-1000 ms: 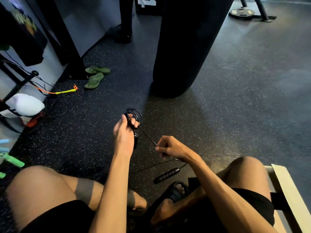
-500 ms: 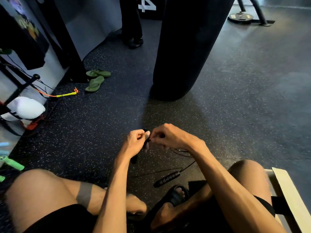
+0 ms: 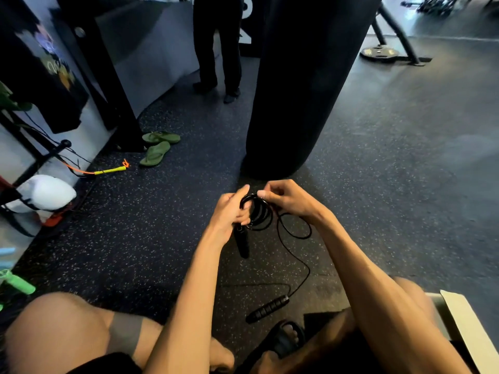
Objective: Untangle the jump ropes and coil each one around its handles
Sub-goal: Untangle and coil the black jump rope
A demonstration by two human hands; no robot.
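Rope: thin black cord jump rope (image 3: pixel 259 215), coiled between hands.
Left hand (image 3: pixel 229 211): clasped coil, black handle (image 3: pixel 242 242) hanging.
Right hand (image 3: pixel 290 201): pinched coil top.
Free ribbed handle (image 3: pixel 268 309): floor (image 3: pixel 162 238), below right hand — diagonal.

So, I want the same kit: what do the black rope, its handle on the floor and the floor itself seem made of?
Rope: thin, glossy black, holding springy loops; probably PVC or coated cable. Handle: matte black, ribbed; looks like foam or rubber. Floor: dark, matte, pale-speckled; likely rubber matting.
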